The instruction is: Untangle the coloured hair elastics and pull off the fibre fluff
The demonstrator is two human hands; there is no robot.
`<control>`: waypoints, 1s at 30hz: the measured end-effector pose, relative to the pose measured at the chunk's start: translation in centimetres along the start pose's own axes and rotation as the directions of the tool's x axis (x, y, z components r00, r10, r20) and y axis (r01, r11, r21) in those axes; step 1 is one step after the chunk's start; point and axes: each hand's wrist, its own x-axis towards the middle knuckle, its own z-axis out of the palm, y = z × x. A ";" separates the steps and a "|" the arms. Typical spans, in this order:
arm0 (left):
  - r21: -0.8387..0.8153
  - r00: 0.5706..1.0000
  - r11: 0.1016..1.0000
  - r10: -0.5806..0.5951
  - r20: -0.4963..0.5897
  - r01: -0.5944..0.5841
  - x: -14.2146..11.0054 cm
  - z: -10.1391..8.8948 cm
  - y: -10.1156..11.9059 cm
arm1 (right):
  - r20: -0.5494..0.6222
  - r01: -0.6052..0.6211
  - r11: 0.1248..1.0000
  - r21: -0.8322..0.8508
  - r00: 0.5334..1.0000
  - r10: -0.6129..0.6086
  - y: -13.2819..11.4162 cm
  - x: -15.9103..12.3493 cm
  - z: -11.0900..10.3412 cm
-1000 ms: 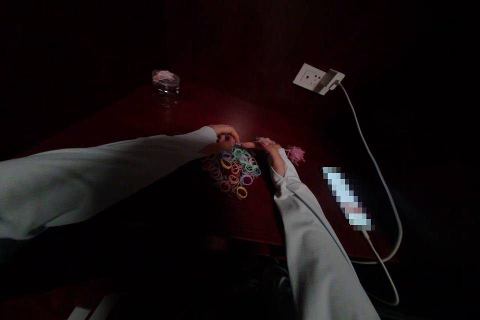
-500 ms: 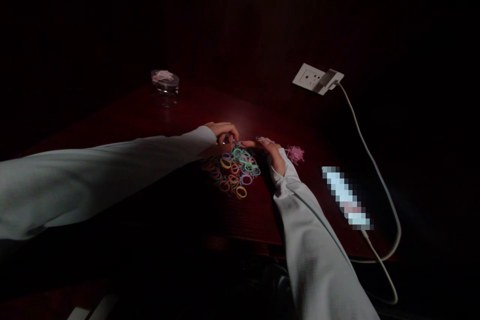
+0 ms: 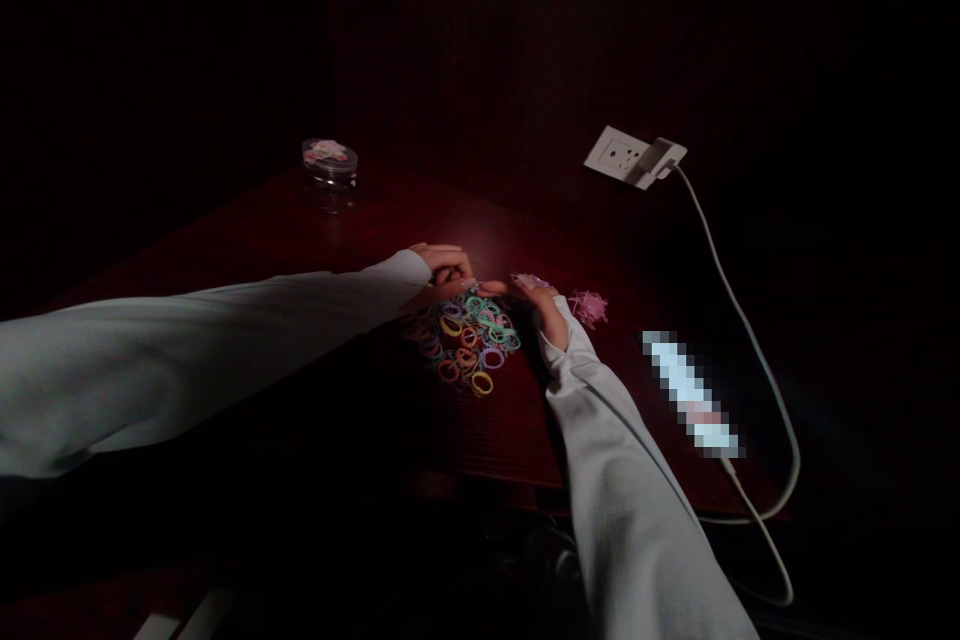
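Observation:
Over the back of a pile of colourful hair ties (image 3: 466,356), my left hand (image 3: 448,267) has its fingers curled and the thumb side near the ties. A small pale bit shows at its fingertips; what it grips is too small and dark to name. From the right, my right hand (image 3: 546,308) reaches in with a finger stretched toward the left fingertips, and I see no object held in it. Just behind it lies a shiny pink clump (image 3: 531,281), partly hidden by the hand. Farther right is a bunch of thin pink strips (image 3: 589,307).
A round clear container (image 3: 330,170) with a flowered lid stands at the back left of the dark red table (image 3: 495,440). On the right lies a lit phone (image 3: 690,393), its white cable (image 3: 742,310) running to a wall socket (image 3: 619,156).
The left fingers have curled in slightly, and the right hand's finger has shifted a little near them. The hair ties and other things stay where they were.

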 end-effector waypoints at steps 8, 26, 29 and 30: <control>0.000 0.999 0.999 -0.038 -0.033 0.038 0.2 -0.2 0.2 | -0.033 -0.050 0.999 -0.015 0.998 0.049 -0.5 -0.3 0.5; -0.005 0.999 0.999 0.041 0.001 -0.041 -0.1 -0.1 0.4 | -0.072 0.068 0.983 -0.172 0.994 -0.081 1.0 0.5 0.7; 0.001 0.999 0.999 0.042 0.009 -0.042 -0.1 -0.1 0.4 | -0.072 0.066 0.982 -0.176 0.994 -0.080 1.1 0.5 1.0; 0.007 0.999 0.999 0.037 0.015 -0.037 -0.1 -0.1 0.4 | -0.074 0.070 0.981 -0.180 0.994 -0.085 1.2 0.5 1.0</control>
